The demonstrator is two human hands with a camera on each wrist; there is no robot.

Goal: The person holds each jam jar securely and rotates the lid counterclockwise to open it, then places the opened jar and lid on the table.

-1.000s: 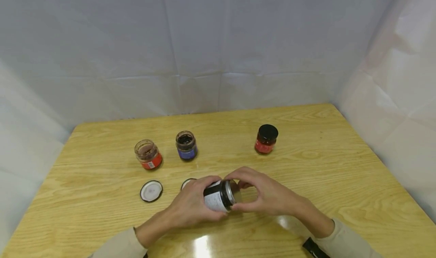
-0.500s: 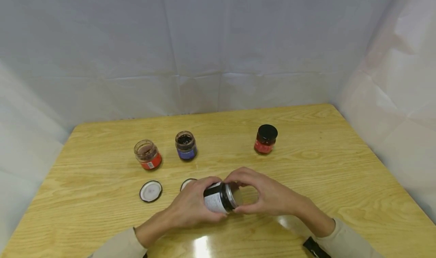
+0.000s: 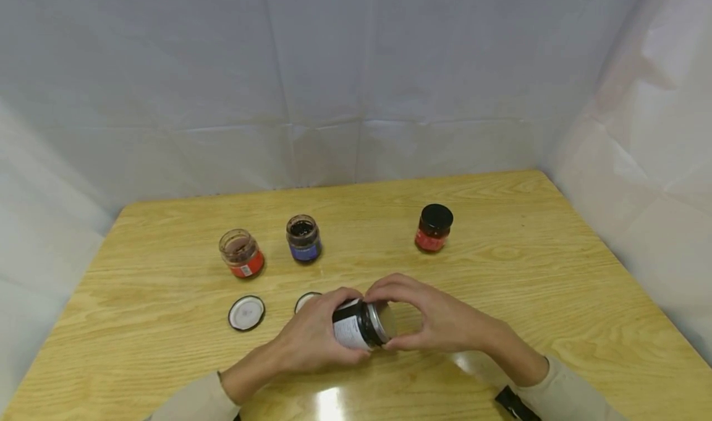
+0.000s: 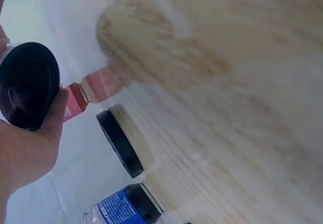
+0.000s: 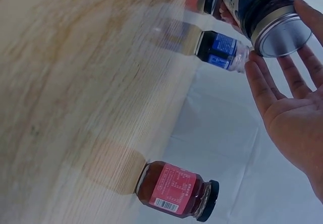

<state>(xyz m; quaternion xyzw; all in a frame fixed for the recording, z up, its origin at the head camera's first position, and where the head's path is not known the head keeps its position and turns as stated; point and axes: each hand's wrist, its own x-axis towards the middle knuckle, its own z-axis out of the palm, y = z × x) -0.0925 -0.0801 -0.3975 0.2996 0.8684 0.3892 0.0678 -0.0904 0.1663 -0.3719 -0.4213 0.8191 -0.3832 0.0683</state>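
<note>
In the head view, a dark cylindrical glass jar with a black-and-white label lies sideways in the air above the glossy yellow wood-grain table, its round silver metal lid facing the person's right. The left hand is curled round the labelled body; the right hand pinches the lid between thumb and fingertips. The jar looks stiff, fairly heavy for its size if full, and breakable if dropped; the smooth glass may slip, so the body seems best for a full-palm grip and the lid's rim for the fingertips. Beyond stand an open clear glass jar with a red label, an open clear glass jar with a blue label and a red-labelled glass jar with a black cap; a flat white-lined disc lid with a dark rim lies nearer. The left wrist view shows the held jar's base, round, dark and shiny. In the right wrist view the lid's face is flat, smooth and bright, with fingertips at its edge.
</note>
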